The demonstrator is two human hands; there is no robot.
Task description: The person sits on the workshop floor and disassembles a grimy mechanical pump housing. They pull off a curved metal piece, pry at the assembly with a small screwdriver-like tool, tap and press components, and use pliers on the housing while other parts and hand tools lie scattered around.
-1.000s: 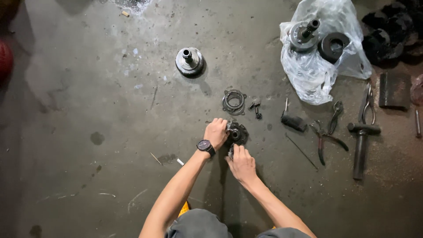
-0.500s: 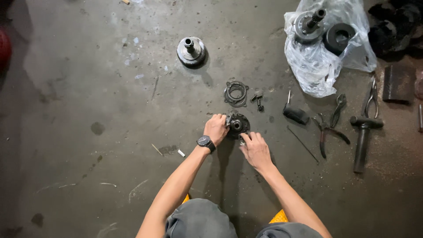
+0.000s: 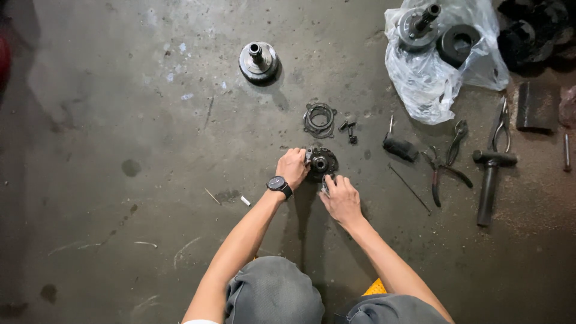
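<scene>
Fingers of the left hand [image 3: 293, 167] curl around the round black metal part [image 3: 321, 162] on the concrete floor [image 3: 150, 150]; the right hand [image 3: 341, 199] pinches its near edge. A flat ring [image 3: 318, 119] lies just beyond.

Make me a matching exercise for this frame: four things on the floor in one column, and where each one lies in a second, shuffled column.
Things:
1. round dark part
2. flat ring
3. hub with a stub shaft
4. pliers

Places:
A. alone, far from the hands, towards the upper left of them
B. between the left hand and right hand
C. right of the hands, below the plastic bag
D. just beyond the held part

Pairs: 1-B, 2-D, 3-A, 4-C
</scene>
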